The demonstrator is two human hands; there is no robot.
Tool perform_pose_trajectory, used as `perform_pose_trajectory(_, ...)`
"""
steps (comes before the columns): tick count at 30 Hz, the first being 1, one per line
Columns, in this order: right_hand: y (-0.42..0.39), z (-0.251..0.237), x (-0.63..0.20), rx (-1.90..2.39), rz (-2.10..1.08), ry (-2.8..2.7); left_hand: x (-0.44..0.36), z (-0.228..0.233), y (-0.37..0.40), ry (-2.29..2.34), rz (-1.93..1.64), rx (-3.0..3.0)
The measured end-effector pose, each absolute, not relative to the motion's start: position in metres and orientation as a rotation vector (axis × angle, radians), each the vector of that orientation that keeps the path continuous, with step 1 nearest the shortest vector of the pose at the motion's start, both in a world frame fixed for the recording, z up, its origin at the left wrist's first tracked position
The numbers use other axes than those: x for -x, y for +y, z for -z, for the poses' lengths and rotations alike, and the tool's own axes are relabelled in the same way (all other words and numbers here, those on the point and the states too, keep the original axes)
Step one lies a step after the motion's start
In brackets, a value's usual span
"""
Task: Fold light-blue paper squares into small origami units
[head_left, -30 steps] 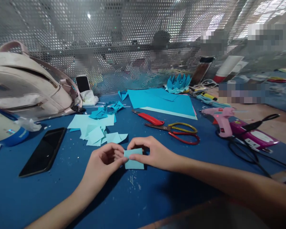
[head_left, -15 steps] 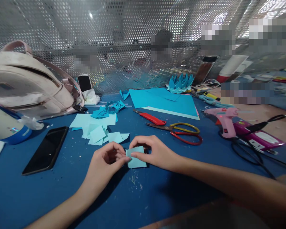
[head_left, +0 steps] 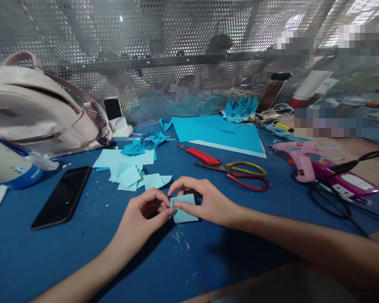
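Note:
A small light-blue paper square (head_left: 185,211) lies low over the blue table (head_left: 82,252), pinched from both sides. My left hand (head_left: 143,219) grips its left edge with fingertips curled in. My right hand (head_left: 205,202) holds the top and right side, thumb and forefinger pressed on the paper. Just beyond my left hand lies a loose pile of cut light-blue paper pieces (head_left: 129,172). Red-and-yellow scissors (head_left: 240,173) rest a short way past my right hand.
A black phone (head_left: 61,198) lies at left, a pale bag (head_left: 38,111) behind it. A red utility knife (head_left: 200,154), blue paper sheets (head_left: 221,132), folded blue paper shapes (head_left: 240,109), a pink glue gun (head_left: 298,158) and black cables (head_left: 334,202) lie around. A perforated metal screen (head_left: 177,50) closes the back.
Both hands stay on the paper square, with the fingers working its upper left edge. The view has shifted slightly.

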State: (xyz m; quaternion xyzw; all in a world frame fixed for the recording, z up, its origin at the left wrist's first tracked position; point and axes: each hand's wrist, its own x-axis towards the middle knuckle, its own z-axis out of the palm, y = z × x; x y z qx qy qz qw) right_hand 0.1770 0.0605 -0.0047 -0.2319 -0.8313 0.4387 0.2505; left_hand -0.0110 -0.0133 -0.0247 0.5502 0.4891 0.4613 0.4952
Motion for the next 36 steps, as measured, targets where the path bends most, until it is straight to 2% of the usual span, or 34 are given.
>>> perform_pose_trajectory(8,0.0603,0.008,-0.1787,0.537,-0.949,-2.317,0.007,0.0211,-0.013,1.233,-1.121,-1.337)
perform_pose_trajectory(28,0.0638,0.0132,-0.1781,0.454,-0.978,-2.264,0.0065,0.0206,-0.0157,1.221,-1.108,-1.327)
perform_pose_trajectory(36,0.0638,0.0105,-0.1763,0.496,-1.123,-2.226,0.005,0.0163,-0.0179,1.263,-1.098,-1.339)
